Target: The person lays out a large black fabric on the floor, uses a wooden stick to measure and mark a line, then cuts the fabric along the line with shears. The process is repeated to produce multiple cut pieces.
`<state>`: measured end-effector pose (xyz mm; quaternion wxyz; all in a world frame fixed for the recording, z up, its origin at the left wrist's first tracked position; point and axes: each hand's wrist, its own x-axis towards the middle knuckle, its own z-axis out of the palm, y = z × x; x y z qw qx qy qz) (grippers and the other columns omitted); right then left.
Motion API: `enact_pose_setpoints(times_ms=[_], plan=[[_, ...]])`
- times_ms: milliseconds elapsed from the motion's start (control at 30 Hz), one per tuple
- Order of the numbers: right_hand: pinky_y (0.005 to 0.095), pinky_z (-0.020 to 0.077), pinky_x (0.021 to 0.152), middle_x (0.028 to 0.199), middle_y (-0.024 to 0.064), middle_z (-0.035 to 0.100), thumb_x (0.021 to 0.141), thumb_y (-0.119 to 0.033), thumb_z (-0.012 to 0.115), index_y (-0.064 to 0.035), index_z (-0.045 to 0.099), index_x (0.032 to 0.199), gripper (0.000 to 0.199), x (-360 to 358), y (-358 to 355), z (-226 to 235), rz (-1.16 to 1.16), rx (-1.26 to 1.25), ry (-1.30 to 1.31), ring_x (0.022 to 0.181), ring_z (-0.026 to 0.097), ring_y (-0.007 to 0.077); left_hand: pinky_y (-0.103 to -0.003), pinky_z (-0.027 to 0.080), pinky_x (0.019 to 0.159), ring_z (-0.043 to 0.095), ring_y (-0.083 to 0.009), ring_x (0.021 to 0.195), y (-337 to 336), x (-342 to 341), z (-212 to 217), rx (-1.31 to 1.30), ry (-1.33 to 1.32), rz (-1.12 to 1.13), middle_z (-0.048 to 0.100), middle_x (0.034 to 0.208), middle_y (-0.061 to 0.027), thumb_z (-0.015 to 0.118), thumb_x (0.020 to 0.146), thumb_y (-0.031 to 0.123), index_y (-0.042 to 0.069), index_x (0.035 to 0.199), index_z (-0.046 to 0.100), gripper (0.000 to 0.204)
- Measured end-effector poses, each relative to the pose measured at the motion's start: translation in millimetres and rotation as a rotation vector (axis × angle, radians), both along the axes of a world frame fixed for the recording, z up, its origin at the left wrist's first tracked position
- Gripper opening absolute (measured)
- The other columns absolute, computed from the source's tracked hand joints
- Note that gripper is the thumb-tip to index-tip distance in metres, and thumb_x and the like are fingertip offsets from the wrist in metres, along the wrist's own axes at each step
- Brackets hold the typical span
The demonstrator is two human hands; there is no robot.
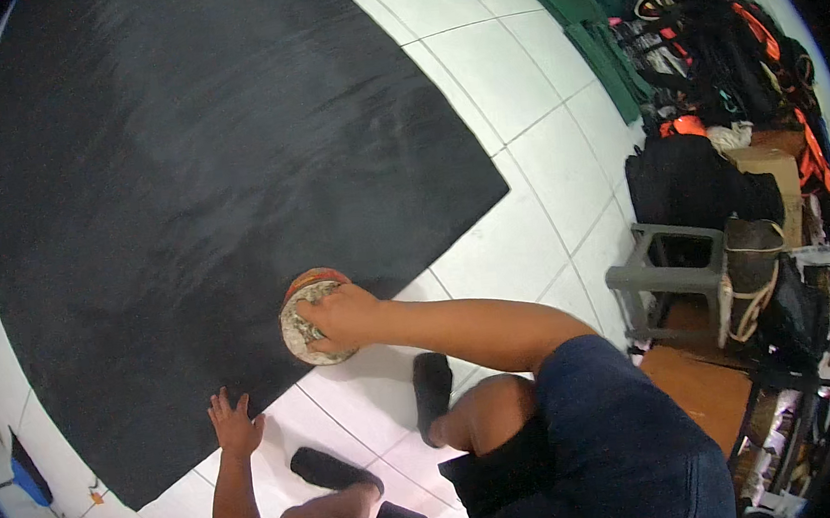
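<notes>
Stretching away from the dark-socked feet (330, 467), a black sheet (216, 168) covers white floor tiles (506, 215); a grey stool (665, 278) stands at right, a cluttered heap (705, 56) beyond. The left hand (237, 428) has its fingers spread apart at the sheet's near edge. The right hand (343, 318), farther out, clamps a round mottled object (300, 332) overlapping that edge.
</notes>
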<state>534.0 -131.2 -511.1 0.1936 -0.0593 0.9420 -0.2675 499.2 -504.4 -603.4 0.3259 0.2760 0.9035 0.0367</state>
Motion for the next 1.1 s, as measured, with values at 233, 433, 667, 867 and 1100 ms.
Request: enact_pose_setpoints(times_ms=[233,433,667,867,1100], plan=[[0.0480,0.0551,0.083,0.103,0.0183,0.072,0.085,-0.049,0.066,-0.0061,0.067,0.112,0.051,21.1,26.9,90.8,-0.242,-0.035,-0.362,0.098,0.070,0.0368,-0.038,0.054,0.082,0.069,-0.0297,0.087,68.5,13.1,103.1,0.682,-0.110,0.335,0.071,0.105,-0.0134,0.062,0.093,0.019,0.005,0.115,0.067,0.027],[0.0462,0.0530,0.089,0.109,0.0201,0.071,0.083,-0.059,0.064,-0.0045,0.069,0.109,0.060,235.5,92.5,261.2,-0.853,-0.121,-0.501,0.103,0.067,0.0377,-0.039,0.054,0.089,0.070,-0.0312,0.098,153.8,55.0,376.7,0.211,-0.576,0.282,0.070,0.115,-0.0158,0.064,0.093,0.039,0.007,0.120,0.066,0.042],[0.0468,0.0509,0.086,0.099,0.0220,0.069,0.087,-0.056,0.060,-0.0029,0.074,0.091,0.055,454.8,140.5,407.6,-1.345,-0.067,-0.763,0.096,0.065,0.0369,-0.043,0.043,0.108,0.057,-0.0346,0.126,159.1,-19.1,498.6,-0.167,-0.440,-0.331,0.065,0.131,-0.0123,0.044,0.102,0.036,0.007,0.125,0.068,0.043],[0.0432,0.0486,0.068,0.081,0.0164,0.064,0.090,-0.043,0.062,-0.0044,0.069,0.084,0.040,557.6,190.9,379.0,-1.766,-0.372,-0.796,0.075,0.061,0.0296,-0.043,0.049,0.101,0.062,-0.0344,0.121,178.4,-91.8,491.7,-0.656,-0.144,0.018,0.065,0.129,-0.0150,0.043,0.100,0.027,0.006,0.126,0.066,0.040],[0.0390,0.0460,0.047,0.060,0.0098,0.059,0.094,-0.029,0.064,-0.0063,0.064,0.075,0.029,511.4,414.4,363.2,-1.788,-0.404,-0.714,0.050,0.056,0.0210,-0.037,0.049,0.097,0.065,-0.0285,0.112,477.9,-55.0,561.9,0.475,-0.439,0.498,0.069,0.120,-0.0178,0.069,0.091,0.040,-0.002,0.125,0.064,0.055]])
